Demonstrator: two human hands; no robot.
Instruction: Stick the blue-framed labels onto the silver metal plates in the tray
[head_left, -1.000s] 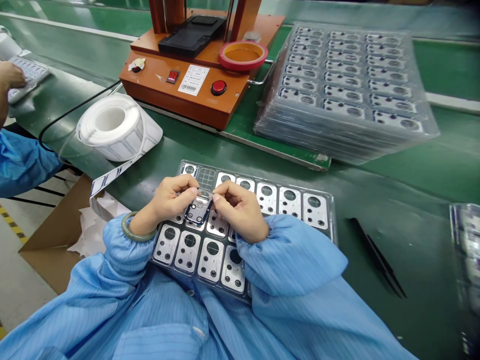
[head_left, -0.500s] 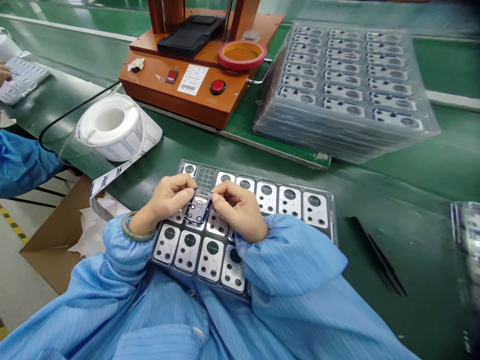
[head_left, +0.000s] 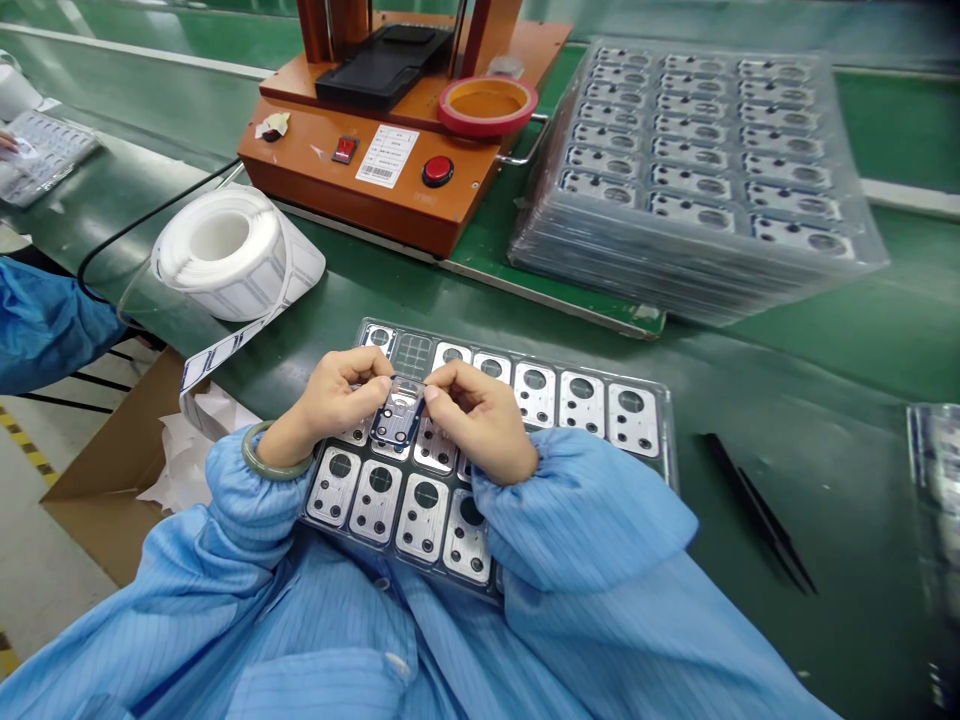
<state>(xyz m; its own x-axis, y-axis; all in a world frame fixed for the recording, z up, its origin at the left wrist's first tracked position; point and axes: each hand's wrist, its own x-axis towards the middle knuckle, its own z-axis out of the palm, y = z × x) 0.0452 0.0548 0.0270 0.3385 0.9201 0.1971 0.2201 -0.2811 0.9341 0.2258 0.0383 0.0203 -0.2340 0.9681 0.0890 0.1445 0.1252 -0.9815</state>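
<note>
Between my two hands is a small metal plate (head_left: pixel 397 412) with blue edges and round holes, raised over a clear tray (head_left: pixel 667 425) of similar silver plates. My left hand (head_left: pixel 337 398), with a green bangle at the wrist, pinches its upper left corner between thumb and forefinger. On the other side, my right hand (head_left: pixel 484 415) is closed on the upper right corner. One pocket (head_left: pixel 413 353) in the tray's back row holds no plate. Part of the tray is hidden under my hands and the right sleeve.
Black tweezers (head_left: pixel 759 512) lie to the right. A label roll (head_left: pixel 225 250) stands at the left, near an orange machine (head_left: pixel 360 190) with red tape (head_left: pixel 487 107) on it. Stacked trays (head_left: pixel 697 240) sit at the back right. Another person's sleeve (head_left: pixel 52 325) shows at far left.
My hands and the held plate have barely moved; the plate looks slightly more tilted. At the far left, the other person's hand has shifted a little over a tray.
</note>
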